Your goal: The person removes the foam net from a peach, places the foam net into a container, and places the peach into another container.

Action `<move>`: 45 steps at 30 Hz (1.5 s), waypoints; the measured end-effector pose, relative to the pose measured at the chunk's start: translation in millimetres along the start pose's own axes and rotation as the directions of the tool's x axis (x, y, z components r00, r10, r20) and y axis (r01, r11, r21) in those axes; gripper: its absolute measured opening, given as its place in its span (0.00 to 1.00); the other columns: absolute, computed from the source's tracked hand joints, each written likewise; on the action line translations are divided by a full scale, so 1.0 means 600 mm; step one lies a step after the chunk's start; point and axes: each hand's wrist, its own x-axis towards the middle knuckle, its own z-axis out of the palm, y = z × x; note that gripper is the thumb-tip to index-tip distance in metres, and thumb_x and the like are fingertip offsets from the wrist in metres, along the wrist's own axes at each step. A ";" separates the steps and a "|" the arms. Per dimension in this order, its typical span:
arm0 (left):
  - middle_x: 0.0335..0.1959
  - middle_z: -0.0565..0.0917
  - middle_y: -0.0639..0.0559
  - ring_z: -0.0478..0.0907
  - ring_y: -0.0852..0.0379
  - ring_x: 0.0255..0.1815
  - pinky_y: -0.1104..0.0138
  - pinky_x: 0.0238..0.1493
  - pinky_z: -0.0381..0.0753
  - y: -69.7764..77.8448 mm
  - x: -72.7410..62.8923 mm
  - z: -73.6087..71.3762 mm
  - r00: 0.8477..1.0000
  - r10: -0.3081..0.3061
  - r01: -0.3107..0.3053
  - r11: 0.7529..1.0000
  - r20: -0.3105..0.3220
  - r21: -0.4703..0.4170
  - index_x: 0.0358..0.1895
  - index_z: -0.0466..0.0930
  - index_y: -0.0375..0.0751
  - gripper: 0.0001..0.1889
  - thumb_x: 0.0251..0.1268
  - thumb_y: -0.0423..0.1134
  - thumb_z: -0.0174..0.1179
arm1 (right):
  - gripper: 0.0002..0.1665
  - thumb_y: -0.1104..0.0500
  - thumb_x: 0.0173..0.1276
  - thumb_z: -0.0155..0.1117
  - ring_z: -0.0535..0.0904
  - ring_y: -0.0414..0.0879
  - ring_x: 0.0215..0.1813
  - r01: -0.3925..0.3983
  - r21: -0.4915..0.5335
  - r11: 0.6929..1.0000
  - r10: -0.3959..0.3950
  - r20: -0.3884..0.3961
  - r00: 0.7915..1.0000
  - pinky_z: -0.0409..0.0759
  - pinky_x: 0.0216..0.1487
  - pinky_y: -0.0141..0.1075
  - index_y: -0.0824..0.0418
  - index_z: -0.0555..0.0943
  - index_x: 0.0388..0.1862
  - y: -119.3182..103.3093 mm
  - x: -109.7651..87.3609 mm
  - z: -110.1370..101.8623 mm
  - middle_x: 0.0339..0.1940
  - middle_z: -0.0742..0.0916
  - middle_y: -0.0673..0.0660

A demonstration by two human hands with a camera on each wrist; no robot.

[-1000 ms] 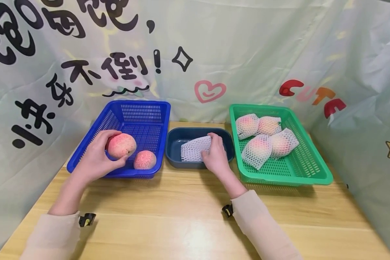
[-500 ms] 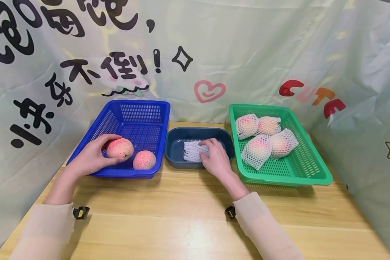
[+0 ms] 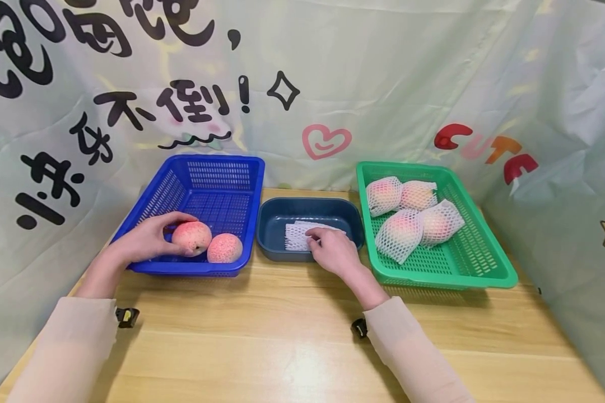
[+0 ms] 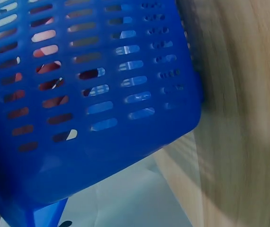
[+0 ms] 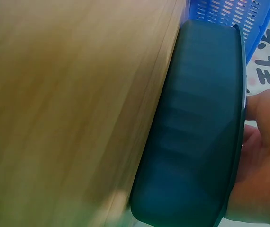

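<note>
My left hand [image 3: 153, 238] holds a pink-and-cream peach [image 3: 191, 239] low in the front part of the blue basket [image 3: 225, 162], thumb on its near side and fingers on its far side. A second peach [image 3: 224, 248] lies just right of it. In the left wrist view the slotted basket wall [image 4: 102, 156] hides most of the hand. My right hand [image 3: 335, 249] reaches into the dark teal tray [image 3: 277, 210], thumb and fingertips pinching a white foam net [image 3: 296, 237]. The tray's side [image 5: 192, 113] covers those fingertips in the right wrist view.
On the right, a green basket [image 3: 464, 277] carries several net-wrapped peaches [image 3: 399, 232]. All three containers stand in a row on the wooden table [image 3: 262, 336]. A printed cloth [image 3: 398, 73] hangs behind and at the sides.
My left hand has lowered its peach beside the other one. The foam net, raised at first, now lies flatter in the tray, and my right hand has come lower and nearer.
</note>
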 end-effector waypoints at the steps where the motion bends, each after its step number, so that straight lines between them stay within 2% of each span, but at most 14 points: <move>1: 0.62 0.81 0.41 0.77 0.43 0.61 0.43 0.60 0.75 -0.001 0.001 -0.001 1.000 0.003 -0.003 1.000 0.007 -0.007 0.69 0.76 0.42 0.38 0.56 0.49 0.80 | 0.16 0.53 0.80 0.58 0.84 0.53 0.58 0.001 -0.004 1.000 0.000 0.004 1.000 0.83 0.52 0.53 0.51 0.87 0.59 0.000 0.000 0.000 0.57 0.89 0.54; 13: 0.63 0.81 0.43 0.76 0.44 0.61 0.46 0.62 0.75 -0.006 0.006 -0.005 0.991 0.019 -0.014 0.999 0.133 -0.036 0.64 0.77 0.41 0.34 0.54 0.40 0.80 | 0.17 0.52 0.80 0.56 0.84 0.52 0.58 -0.011 -0.020 1.000 0.012 0.003 1.000 0.83 0.49 0.53 0.49 0.87 0.59 -0.001 0.001 0.000 0.57 0.89 0.52; 17: 0.63 0.81 0.43 0.77 0.44 0.61 0.49 0.63 0.75 -0.005 0.005 -0.006 0.989 0.021 -0.013 0.998 0.146 -0.055 0.65 0.77 0.41 0.34 0.53 0.39 0.80 | 0.17 0.51 0.80 0.56 0.84 0.52 0.58 -0.014 -0.021 1.000 0.014 0.000 1.000 0.83 0.49 0.54 0.49 0.87 0.59 -0.001 0.001 -0.001 0.57 0.89 0.52; 21: 0.64 0.81 0.41 0.77 0.44 0.61 0.49 0.62 0.76 -0.004 0.005 -0.007 0.989 0.016 -0.011 0.999 0.150 -0.036 0.68 0.76 0.41 0.37 0.54 0.41 0.80 | 0.16 0.51 0.80 0.57 0.84 0.52 0.57 -0.018 -0.020 1.000 0.018 0.005 1.000 0.83 0.51 0.54 0.49 0.88 0.57 0.000 0.001 -0.002 0.55 0.90 0.51; 27: 0.68 0.78 0.37 0.72 0.36 0.68 0.38 0.64 0.72 -0.002 0.006 -0.005 0.992 -0.026 0.025 1.000 0.122 0.014 0.73 0.73 0.41 0.45 0.52 0.52 0.81 | 0.15 0.51 0.79 0.58 0.85 0.51 0.54 -0.019 -0.007 1.000 0.019 0.003 1.000 0.83 0.49 0.53 0.49 0.90 0.51 0.002 0.000 -0.004 0.51 0.90 0.50; 31: 0.70 0.76 0.36 0.70 0.33 0.70 0.37 0.64 0.71 0.001 0.009 -0.004 0.997 -0.043 0.041 0.999 0.063 0.026 0.73 0.72 0.41 0.43 0.57 0.55 0.78 | 0.15 0.51 0.79 0.59 0.85 0.51 0.54 -0.013 0.013 1.000 0.013 -0.012 1.000 0.83 0.49 0.52 0.50 0.90 0.54 0.004 -0.001 -0.005 0.52 0.90 0.51; 34: 0.70 0.76 0.36 0.72 0.34 0.70 0.40 0.64 0.72 0.002 0.008 -0.004 0.999 -0.040 0.040 0.999 0.003 -0.009 0.73 0.73 0.40 0.38 0.64 0.55 0.73 | 0.15 0.52 0.78 0.60 0.85 0.50 0.50 0.000 0.037 0.999 0.001 -0.030 1.000 0.83 0.47 0.49 0.51 0.89 0.55 0.004 -0.002 -0.005 0.49 0.91 0.52; 38: 0.65 0.80 0.37 0.77 0.39 0.64 0.59 0.59 0.78 0.004 0.004 0.000 0.991 -0.017 0.014 1.000 -0.130 -0.028 0.71 0.75 0.39 0.31 0.71 0.52 0.68 | 0.15 0.53 0.77 0.62 0.85 0.49 0.48 0.015 0.089 0.996 -0.009 -0.071 0.997 0.83 0.47 0.47 0.53 0.89 0.57 0.003 -0.007 -0.006 0.49 0.91 0.53; 41: 0.57 0.84 0.39 0.80 0.46 0.54 0.74 0.48 0.76 0.013 -0.002 0.005 0.964 0.008 -0.014 1.000 -0.265 -0.022 0.68 0.77 0.39 0.27 0.73 0.48 0.67 | 0.16 0.55 0.76 0.63 0.85 0.49 0.49 0.035 0.134 0.990 -0.020 -0.109 0.994 0.83 0.50 0.46 0.55 0.88 0.58 0.002 -0.012 -0.008 0.51 0.90 0.54; 45: 0.47 0.84 0.44 0.77 0.59 0.41 0.80 0.40 0.73 0.029 -0.011 0.015 0.905 0.043 -0.061 0.998 -0.422 -0.028 0.65 0.78 0.39 0.21 0.75 0.44 0.65 | 0.14 0.57 0.76 0.63 0.85 0.49 0.49 0.094 0.197 0.976 -0.061 -0.166 0.984 0.83 0.49 0.45 0.56 0.89 0.54 0.000 -0.020 -0.013 0.49 0.90 0.53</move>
